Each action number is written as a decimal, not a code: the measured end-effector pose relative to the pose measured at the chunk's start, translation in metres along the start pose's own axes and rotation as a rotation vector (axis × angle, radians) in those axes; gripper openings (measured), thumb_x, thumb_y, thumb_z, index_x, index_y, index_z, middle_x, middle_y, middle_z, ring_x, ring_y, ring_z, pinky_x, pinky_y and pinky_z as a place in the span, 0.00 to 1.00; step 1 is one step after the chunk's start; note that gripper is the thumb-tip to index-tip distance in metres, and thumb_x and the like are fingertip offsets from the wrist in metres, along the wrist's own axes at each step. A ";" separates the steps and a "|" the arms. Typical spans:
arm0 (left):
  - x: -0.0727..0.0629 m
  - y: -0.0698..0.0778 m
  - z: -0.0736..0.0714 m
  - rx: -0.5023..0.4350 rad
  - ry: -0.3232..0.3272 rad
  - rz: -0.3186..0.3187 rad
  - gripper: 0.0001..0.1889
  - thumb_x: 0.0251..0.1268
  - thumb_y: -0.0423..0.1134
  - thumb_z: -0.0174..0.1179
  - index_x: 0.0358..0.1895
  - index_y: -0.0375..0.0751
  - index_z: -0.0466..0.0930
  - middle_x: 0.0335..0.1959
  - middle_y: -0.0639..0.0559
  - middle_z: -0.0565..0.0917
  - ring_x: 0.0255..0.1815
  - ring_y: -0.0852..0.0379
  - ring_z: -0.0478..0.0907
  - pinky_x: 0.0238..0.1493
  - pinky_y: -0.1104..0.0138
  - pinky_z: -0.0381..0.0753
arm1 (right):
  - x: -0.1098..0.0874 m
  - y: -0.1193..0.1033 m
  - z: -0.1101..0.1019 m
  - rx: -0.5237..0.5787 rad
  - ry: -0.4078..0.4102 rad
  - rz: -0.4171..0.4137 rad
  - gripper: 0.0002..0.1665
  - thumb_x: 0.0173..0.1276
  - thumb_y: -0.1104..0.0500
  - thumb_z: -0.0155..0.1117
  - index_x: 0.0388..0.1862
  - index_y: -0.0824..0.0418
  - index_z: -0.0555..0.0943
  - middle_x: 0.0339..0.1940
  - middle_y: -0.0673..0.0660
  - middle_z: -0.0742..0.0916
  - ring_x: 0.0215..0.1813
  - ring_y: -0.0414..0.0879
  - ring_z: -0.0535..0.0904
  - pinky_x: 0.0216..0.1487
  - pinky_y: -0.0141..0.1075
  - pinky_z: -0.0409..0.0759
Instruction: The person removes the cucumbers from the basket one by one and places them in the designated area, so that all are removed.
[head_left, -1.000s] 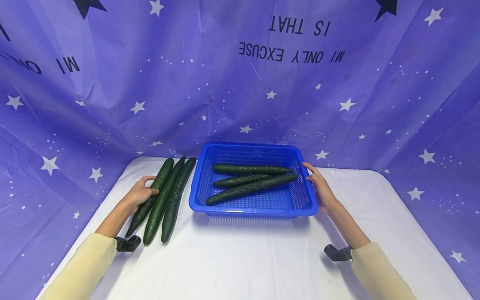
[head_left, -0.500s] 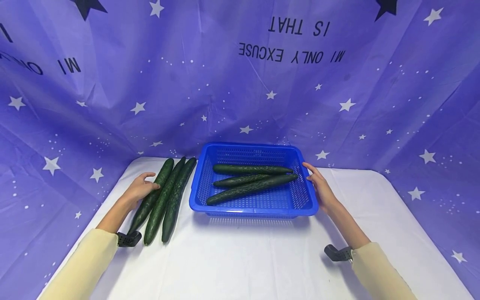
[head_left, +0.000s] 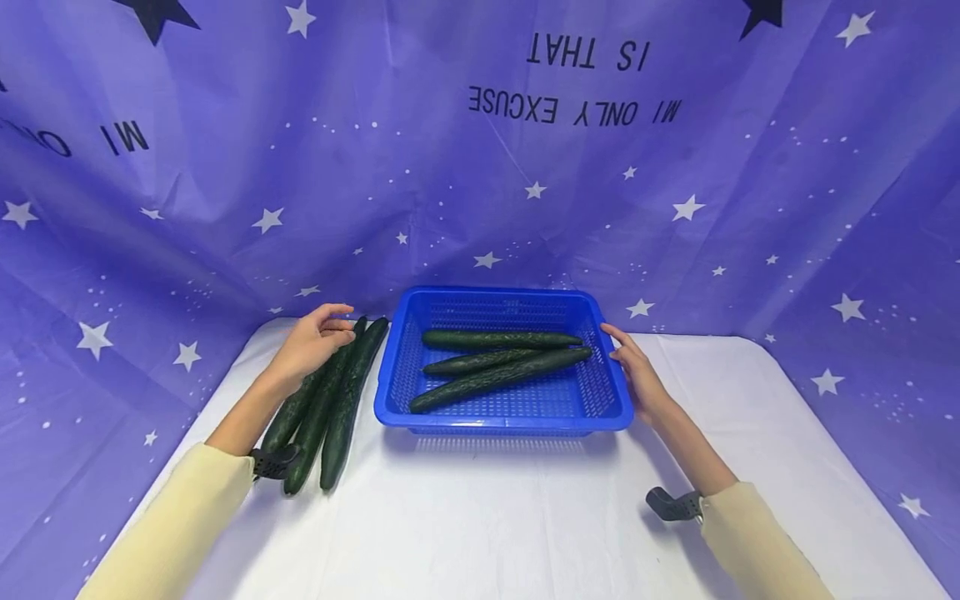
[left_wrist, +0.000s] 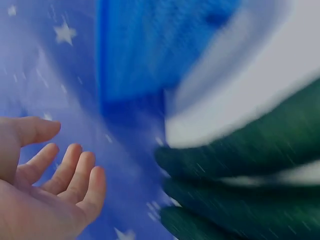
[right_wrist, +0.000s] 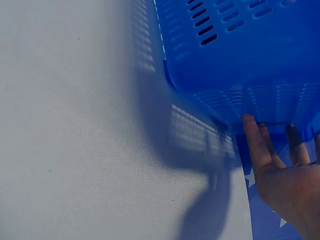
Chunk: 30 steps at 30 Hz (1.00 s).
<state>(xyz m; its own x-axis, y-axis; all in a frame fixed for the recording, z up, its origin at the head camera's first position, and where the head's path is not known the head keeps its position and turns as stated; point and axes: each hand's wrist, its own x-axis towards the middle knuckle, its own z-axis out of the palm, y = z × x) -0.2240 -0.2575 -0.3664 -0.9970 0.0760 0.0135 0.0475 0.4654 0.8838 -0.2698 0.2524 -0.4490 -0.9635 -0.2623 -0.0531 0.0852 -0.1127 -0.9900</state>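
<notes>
My left hand (head_left: 311,343) hovers over three long dark green cucumbers (head_left: 347,421) lying side by side on the left of the table. In the left wrist view its fingers (left_wrist: 75,172) are relaxed and hold nothing, well apart from the blurred cucumbers (left_wrist: 240,140). A blue perforated plastic basket (head_left: 510,422) stands in the middle, with three cucumbers (head_left: 502,382) lying across its floor. My right hand (head_left: 641,382) touches the basket's right side. From the right wrist, its extended fingers (right_wrist: 257,145) show against the basket's outer wall (right_wrist: 200,75).
A white cloth (head_left: 480,525) covers the table. Behind it and at both sides hangs a purple curtain (head_left: 450,192) with stars and lettering, close to the basket's back rim. Black wrist cameras (head_left: 276,460) sit on both forearms.
My left hand has come off the leftmost cucumber and moved up and to the right above the row. The right hand stays at the basket. The head view has shifted slightly.
</notes>
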 end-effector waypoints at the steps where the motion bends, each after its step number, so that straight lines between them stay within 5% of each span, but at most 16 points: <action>1: 0.001 0.007 0.004 -0.008 -0.018 0.020 0.27 0.75 0.32 0.53 0.73 0.31 0.61 0.60 0.30 0.74 0.64 0.36 0.71 0.62 0.47 0.69 | 0.000 0.000 0.000 -0.002 0.001 0.003 0.35 0.75 0.62 0.38 0.80 0.49 0.55 0.58 0.55 0.76 0.48 0.47 0.81 0.44 0.40 0.82; 13: 0.032 0.068 0.058 0.031 -0.250 0.194 0.22 0.73 0.33 0.57 0.68 0.36 0.70 0.59 0.39 0.77 0.60 0.42 0.75 0.59 0.50 0.74 | 0.000 -0.001 0.000 -0.003 0.022 0.021 0.37 0.73 0.62 0.38 0.81 0.50 0.54 0.65 0.61 0.70 0.51 0.49 0.80 0.45 0.40 0.82; 18: 0.049 0.081 0.077 0.023 -0.319 0.238 0.22 0.73 0.34 0.58 0.68 0.37 0.71 0.59 0.40 0.77 0.60 0.42 0.74 0.59 0.51 0.74 | 0.002 -0.001 0.001 0.000 0.016 0.017 0.37 0.73 0.62 0.38 0.81 0.50 0.54 0.67 0.62 0.69 0.52 0.51 0.79 0.45 0.41 0.82; 30: 0.081 0.089 0.122 0.066 -0.546 0.215 0.22 0.72 0.32 0.59 0.68 0.38 0.71 0.63 0.41 0.77 0.64 0.44 0.73 0.61 0.55 0.74 | 0.003 0.000 0.001 0.006 0.020 0.009 0.37 0.73 0.63 0.38 0.81 0.50 0.55 0.67 0.64 0.69 0.49 0.48 0.80 0.45 0.39 0.82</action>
<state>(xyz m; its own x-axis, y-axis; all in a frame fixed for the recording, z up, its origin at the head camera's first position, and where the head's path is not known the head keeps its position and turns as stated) -0.2930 -0.1022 -0.3434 -0.7898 0.6095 -0.0689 0.2663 0.4420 0.8566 -0.2721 0.2508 -0.4490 -0.9676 -0.2442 -0.0643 0.0951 -0.1167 -0.9886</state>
